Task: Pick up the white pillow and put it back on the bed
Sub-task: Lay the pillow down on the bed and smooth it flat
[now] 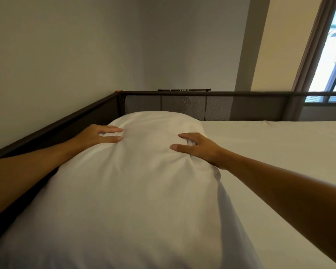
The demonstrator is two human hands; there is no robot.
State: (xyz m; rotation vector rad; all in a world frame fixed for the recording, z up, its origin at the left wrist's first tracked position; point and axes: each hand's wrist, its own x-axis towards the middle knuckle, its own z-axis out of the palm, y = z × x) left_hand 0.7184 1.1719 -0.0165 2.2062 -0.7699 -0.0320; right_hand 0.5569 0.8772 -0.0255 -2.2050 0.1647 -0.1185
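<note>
The left hand [99,135] grips the far left part of the white pillow [124,191], its fingers curled so that a fold of the cover is bunched between them. The right hand [197,147] grips the far right part in the same way: the thumb lies flat on top, the other fingers dig into the fabric and pinch up a ridge of it. Both bare forearms reach in from the lower corners, one on each side of the pillow.

The pillow lies lengthwise away from the camera, on the left part of the bed [279,162]. Its near end fills the lower part of the view; its far end lies close to the mesh end panel [211,107]. Its left edge runs along the dark side rail [62,125], which meets the end panel in the far left corner. To the right of the pillow the white sheet is smooth and bare.

Behind the frame rise plain pale walls [66,45]. At the upper right there is a window [334,61] with a dark frame, bright with daylight
</note>
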